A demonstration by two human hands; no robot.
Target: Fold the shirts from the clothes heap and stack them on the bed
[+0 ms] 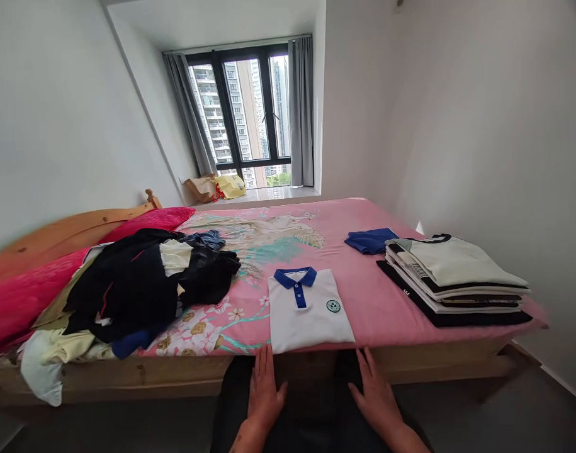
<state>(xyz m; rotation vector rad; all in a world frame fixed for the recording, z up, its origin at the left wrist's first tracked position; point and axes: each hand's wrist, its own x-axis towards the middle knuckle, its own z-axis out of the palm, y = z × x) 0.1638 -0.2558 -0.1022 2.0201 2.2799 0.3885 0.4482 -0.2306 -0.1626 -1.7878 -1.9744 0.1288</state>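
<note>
A white polo shirt with a blue collar and a round green badge lies folded flat at the front edge of the bed, collar away from me. Just below its left front corner is my left hand, fingers stretched out and holding nothing. My right hand is near the shirt's right front corner, also empty, with its fingers extended and thumb apart. Whether the fingertips touch the shirt or the bed edge I cannot tell.
The bed has a pink flowered sheet. A heap of loose clothes covers its left side, by red pillows. On the right stand a stack of folded clothes and a folded blue garment. Bags sit by the window.
</note>
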